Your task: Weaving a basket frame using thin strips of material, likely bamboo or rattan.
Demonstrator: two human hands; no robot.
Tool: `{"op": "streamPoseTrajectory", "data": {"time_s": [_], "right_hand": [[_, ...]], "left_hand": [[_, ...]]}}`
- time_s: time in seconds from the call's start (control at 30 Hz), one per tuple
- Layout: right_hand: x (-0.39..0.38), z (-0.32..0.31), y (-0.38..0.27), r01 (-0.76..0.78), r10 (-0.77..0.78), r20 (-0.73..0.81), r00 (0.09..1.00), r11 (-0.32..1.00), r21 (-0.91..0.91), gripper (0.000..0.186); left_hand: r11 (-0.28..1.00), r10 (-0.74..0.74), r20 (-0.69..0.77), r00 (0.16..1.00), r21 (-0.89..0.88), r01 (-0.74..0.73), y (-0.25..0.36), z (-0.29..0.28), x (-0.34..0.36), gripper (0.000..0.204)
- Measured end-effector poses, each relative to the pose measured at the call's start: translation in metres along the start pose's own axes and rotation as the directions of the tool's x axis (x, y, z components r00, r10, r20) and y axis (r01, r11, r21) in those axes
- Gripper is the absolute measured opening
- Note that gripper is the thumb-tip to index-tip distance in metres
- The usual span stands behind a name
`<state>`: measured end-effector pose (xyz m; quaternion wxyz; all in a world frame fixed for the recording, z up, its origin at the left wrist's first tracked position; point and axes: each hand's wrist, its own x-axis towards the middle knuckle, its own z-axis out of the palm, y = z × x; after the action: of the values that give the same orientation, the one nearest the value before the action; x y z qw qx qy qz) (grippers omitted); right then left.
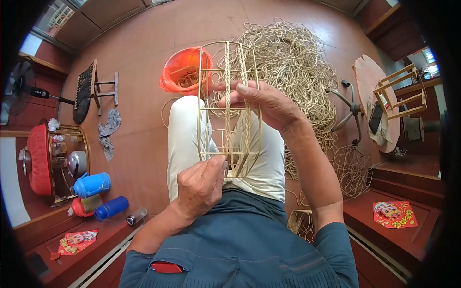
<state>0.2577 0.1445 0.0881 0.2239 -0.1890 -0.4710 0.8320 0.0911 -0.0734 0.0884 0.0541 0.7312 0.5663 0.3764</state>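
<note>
A gold-coloured wire frame (231,153), like a long open basket, is held up above my lap. Two strands of tan twisted cord (227,62) run lengthwise along it. My left hand (201,185) is closed, its thumb and fingers pinching the frame's near end by the cord. Farther up, my right hand (269,103) reaches in from the right side, its thumb on the right-hand strand and its fingers passing behind the wires. Whether that hand also grips a loose cord end is hidden.
A large tangled heap of tan cord (293,62) covers the floor ahead. An orange-lined bucket (168,72) stands left of it. A round table (379,101) carries a small wire frame at right; thermos flasks (91,185), a stool (89,86) and a fan (21,86) are at left.
</note>
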Motion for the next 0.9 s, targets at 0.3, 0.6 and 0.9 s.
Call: {"op": "streamPoseTrajectory", "data": {"time_s": [0.3,0.6,0.9], "right_hand": [[-0.003,0.003,0.001,-0.040,0.029,-0.079,0.996,0.989,-0.140,0.056],[-0.025,0.015,0.015,0.112,-0.143,-0.170,0.975,0.977,-0.181,0.063],[-0.022,0.038,0.005,-0.022,-0.021,-0.353,0.936,0.993,-0.117,0.050]], "left_hand": [[0.999,0.014,0.015,1.000,0.043,-0.014,0.000,-0.001,-0.001,0.025],[0.993,0.057,0.027,0.998,0.100,-0.059,0.000,0.001,-0.002,0.025],[0.990,0.065,0.026,0.998,0.124,-0.067,-0.002,0.001,-0.004,0.023]]}}
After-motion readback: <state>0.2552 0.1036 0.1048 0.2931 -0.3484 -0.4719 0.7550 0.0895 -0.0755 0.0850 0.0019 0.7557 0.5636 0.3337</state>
